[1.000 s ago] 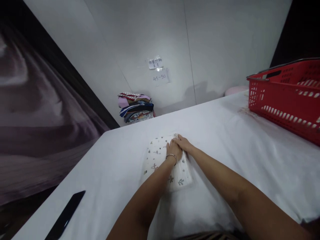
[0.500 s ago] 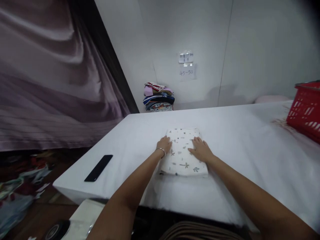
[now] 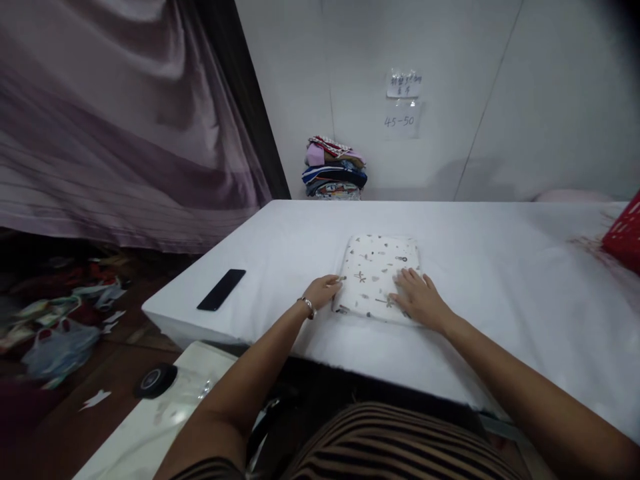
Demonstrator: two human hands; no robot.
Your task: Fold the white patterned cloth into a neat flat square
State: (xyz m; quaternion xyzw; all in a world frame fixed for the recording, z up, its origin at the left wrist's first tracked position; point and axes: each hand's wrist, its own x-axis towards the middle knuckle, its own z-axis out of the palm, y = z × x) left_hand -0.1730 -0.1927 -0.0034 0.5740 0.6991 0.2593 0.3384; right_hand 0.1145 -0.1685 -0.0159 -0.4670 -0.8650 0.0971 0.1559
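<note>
White, flat rectangle of folded fabric with small plant-like prints (image 3: 375, 283) lay on the white-cloth-covered table (image 3: 280, 260), between 2 hands. The right hand (image 3: 424, 301) rested with unclenched fingers spread over its right side; the left hand (image 3: 323, 291) met its left edge, whether pinching I couldn't tell. It seemed light, soft and unbreakable, best supported beneath both sides.

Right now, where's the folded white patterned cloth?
In the head view, the folded white cloth lies on the white-covered table, slightly right of centre, with the left hand at its left edge and the right hand on its right side.
</note>
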